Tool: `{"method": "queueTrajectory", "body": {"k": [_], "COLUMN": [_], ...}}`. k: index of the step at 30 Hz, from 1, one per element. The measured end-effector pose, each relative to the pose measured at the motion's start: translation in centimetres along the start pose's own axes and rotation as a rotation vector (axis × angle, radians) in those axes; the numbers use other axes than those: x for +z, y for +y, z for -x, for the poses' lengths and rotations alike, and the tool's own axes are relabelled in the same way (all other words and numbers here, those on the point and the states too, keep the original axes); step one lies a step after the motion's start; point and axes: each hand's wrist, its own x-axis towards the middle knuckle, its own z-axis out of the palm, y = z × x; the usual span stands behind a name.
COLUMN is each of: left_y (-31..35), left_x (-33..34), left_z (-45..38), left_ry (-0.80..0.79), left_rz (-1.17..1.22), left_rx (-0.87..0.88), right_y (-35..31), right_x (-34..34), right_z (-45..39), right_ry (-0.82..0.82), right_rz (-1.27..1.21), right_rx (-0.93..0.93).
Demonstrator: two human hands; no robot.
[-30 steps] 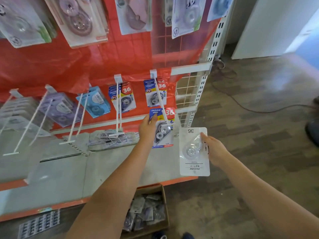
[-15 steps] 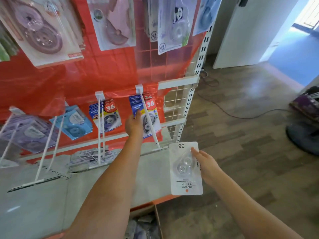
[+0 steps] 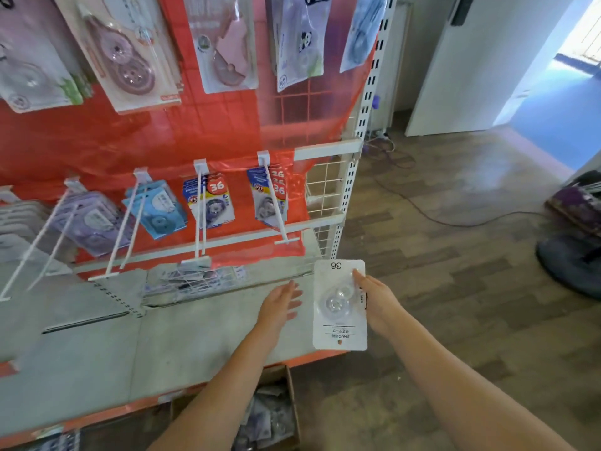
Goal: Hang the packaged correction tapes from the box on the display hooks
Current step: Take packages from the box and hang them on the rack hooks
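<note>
Below the rightmost display hook (image 3: 275, 203) I see the right hand (image 3: 379, 302) pinching a packaged correction tape (image 3: 340, 305) by its edge, printed side upside down — left hand (image 3: 279, 304) just beside it, fingers straight, empty. Box (image 3: 286, 415) sits lower.

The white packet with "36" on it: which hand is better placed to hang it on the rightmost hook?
The right hand. It already grips the white packet, just below the rightmost hook. The left hand is open and holds nothing.
</note>
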Motion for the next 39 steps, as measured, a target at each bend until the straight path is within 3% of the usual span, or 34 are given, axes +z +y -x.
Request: {"method": "queueTrajectory", "body": {"k": [5,8,11,16,20,24,27,30,35,39], "left_y": [-1.4,-1.7,-0.7,3.3,7.6,12.0,14.2,15.2,14.4,14.0], "left_x": [2.7,3.5,3.3,1.9,1.7,2.4,3.6,4.6,4.2,1.2], "left_z": [5.8,7.8,8.6,9.1,9.8,11.0,12.0,12.8,13.6,13.6], "left_ry": [-0.239,-0.258,-0.264,-0.284,-0.318,-0.318,-0.351,-0.342,-0.257,-0.093], "left_rz": [0.140,0.231,0.148,-0.281,-0.730,-1.322,-1.537,-1.586,-1.485,-1.350], "left_rx": [-0.113,-0.060,0.000,0.094,0.245,0.469,0.549,0.620,0.666,0.630], "right_y": [-0.4,-1.1,-1.8,-3.9,-6.6,-8.5,-8.0,-6.4,-5.0,-5.9], "right_x": [-1.0,-1.1,-1.4,-4.3,-6.0,-4.8,-3.0,-2.1,-2.2,-2.2], "right_z": [1.2,2.9,4.6,6.0,7.4,8.9,10.0,10.5,11.0,10.9], "right_ry": [-0.039,-0.064,-0.092,-0.041,0.062,-0.155,-0.255,-0.211,-0.220,-0.240], "right_rz": [-0.089,-0.141,-0.180,0.061,0.601,0.957,1.265,1.353,1.235,1.016], "right_rx": [-0.021,-0.037,-0.058,-0.196,-0.409,-0.582,-0.586,-0.610,-0.623,-0.614]}}
